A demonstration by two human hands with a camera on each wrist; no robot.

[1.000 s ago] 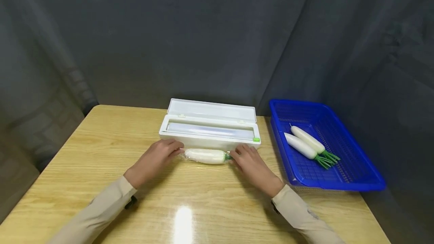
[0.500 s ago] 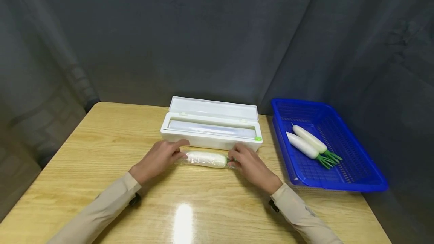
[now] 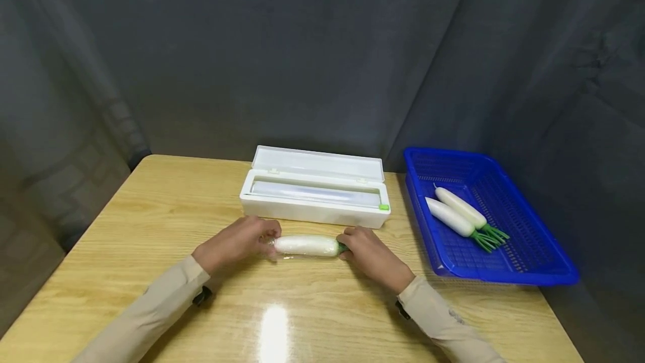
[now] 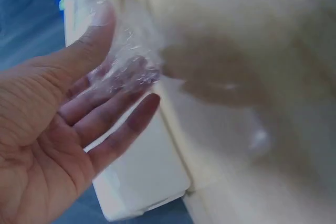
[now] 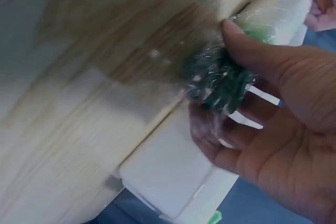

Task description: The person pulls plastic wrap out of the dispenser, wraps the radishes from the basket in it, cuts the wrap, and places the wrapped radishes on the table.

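A white radish (image 3: 306, 246) with green stems lies crosswise between both hands, wrapped in clear cling film. At its tip end, my left hand (image 3: 245, 241) has thumb and fingers around the loose film. Up close in the left wrist view, crinkled film (image 4: 128, 69) bunches between the thumb and the spread fingers. My right hand (image 3: 370, 252) holds the stem end; in the right wrist view its thumb and curled fingers go round the film-covered green stems (image 5: 223, 80). Just behind the radish stands a white cling film dispenser (image 3: 314, 212), lid up, with a roll inside.
A blue plastic basket (image 3: 504, 278) stands at the right of the wooden table (image 3: 322, 307), with two unwrapped white radishes (image 3: 456, 214) inside. Dark curtains (image 3: 312, 55) hang behind and at both sides.
The wrapped radish has come toward the person, away from the dispenser, and both hands have moved with it. The basket and dispenser stay in place.
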